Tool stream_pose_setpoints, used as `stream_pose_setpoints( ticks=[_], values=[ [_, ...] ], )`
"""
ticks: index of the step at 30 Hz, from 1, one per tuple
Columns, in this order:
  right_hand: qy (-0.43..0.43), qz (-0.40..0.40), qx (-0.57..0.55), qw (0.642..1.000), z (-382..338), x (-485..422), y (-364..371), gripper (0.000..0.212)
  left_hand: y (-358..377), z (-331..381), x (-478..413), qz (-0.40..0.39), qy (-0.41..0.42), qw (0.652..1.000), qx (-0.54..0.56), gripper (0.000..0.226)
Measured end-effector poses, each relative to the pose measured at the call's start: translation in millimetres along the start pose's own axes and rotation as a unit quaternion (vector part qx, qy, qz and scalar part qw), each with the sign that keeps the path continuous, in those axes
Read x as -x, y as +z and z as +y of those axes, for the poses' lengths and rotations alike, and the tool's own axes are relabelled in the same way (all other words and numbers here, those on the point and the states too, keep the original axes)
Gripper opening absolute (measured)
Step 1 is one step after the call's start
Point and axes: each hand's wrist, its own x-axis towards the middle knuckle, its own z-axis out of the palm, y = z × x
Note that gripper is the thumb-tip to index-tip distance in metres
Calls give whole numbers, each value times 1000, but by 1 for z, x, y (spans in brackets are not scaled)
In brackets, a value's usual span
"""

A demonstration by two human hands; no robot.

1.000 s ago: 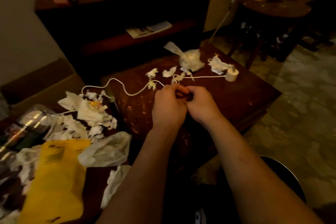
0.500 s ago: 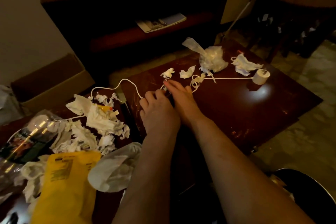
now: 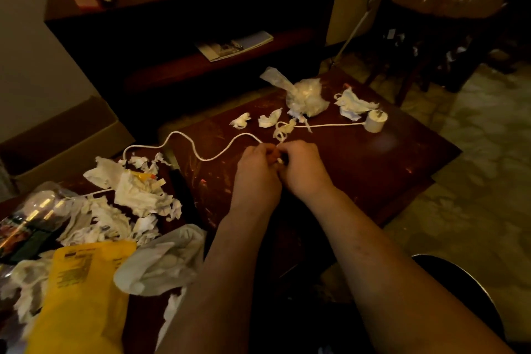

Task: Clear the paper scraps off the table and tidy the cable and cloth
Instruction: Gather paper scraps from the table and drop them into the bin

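A dark, scratched wooden surface carries a white cable snaking across its middle, paper scraps and a knotted plastic bag near the far edge, and a white plug toward the right corner.

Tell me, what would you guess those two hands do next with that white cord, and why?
Probably draw in the slack and wind another loop. Both the left hand and right hand pinch the white cable mid-table, while it trails loose leftward to the paper scraps and rightward to the white plug.
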Motion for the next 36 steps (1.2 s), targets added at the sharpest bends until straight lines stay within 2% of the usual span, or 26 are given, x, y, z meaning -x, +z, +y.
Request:
stream_pose_setpoints(
  ticks=[3,5,9,11,13,15,19,21,23,25,29,31,33,36],
  values=[
    [20,33,-29,999,27,23,-34,21,19,26,9,-54,26,998,10,35],
    [63,66,-31,995,54,43,-60,21,38,47,16,-110,51,993,12,31],
    [151,88,-29,984,107,78,-101,3,72,85,32,-213,65,974,35,13],
    [225,89,-53,969,145,105,-130,11,106,121,48,-272,83,958,39,6],
    [273,77,-46,958,167,114,-141,16,126,135,54,-309,84,946,42,4],
    [337,54,15,940,203,143,-162,14,165,161,77,-379,116,918,13,4],
    [410,-104,41,905,258,187,-179,13,230,179,107,-506,148,844,-99,19],
    [450,-164,71,875,273,191,-175,12,249,179,109,-520,178,820,-160,26],
    [470,-180,75,861,279,186,-168,25,259,178,107,-519,191,812,-190,28],
    [461,-207,77,859,282,180,-164,28,260,175,104,-513,191,813,-198,30],
    [438,-250,97,858,274,168,-164,19,253,166,95,-500,183,826,-186,36],
    [409,-209,90,884,268,162,-162,19,243,162,89,-483,180,839,-173,35],
    [398,-142,47,905,255,155,-162,30,227,157,81,-463,177,852,-167,37],
    [393,-95,57,913,227,144,-154,14,197,148,71,-438,168,869,-158,35]
  ],
)
